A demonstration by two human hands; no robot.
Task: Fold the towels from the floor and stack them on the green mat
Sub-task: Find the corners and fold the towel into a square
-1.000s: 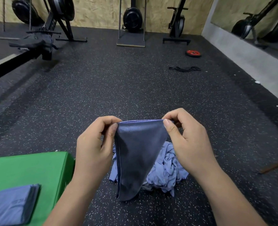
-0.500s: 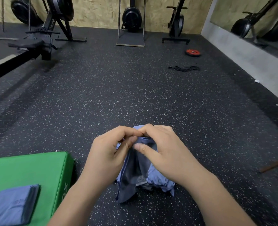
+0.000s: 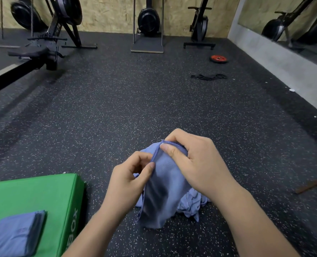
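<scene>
Since half a second ago the hands have been drawn apart: the left hand has been slid down the hem, away from the right hand, which is kept at the top. A blue towel is held between them, just right of the green mat. Its upper corner is pinched by the right thumb and forefinger, and its hem is pinched lower down between the left thumb and curled fingers, so both hands are closed on cloth. The towel is hung doubled over a crumpled pile of towels, also just right of the mat; whether its lower end touches the floor cannot be told. A folded stack is seen on the mat's near left part, set back from the right edge. Bare green is shown beyond the stack and to its right. Speckled floor is spread wide beyond the mat.
</scene>
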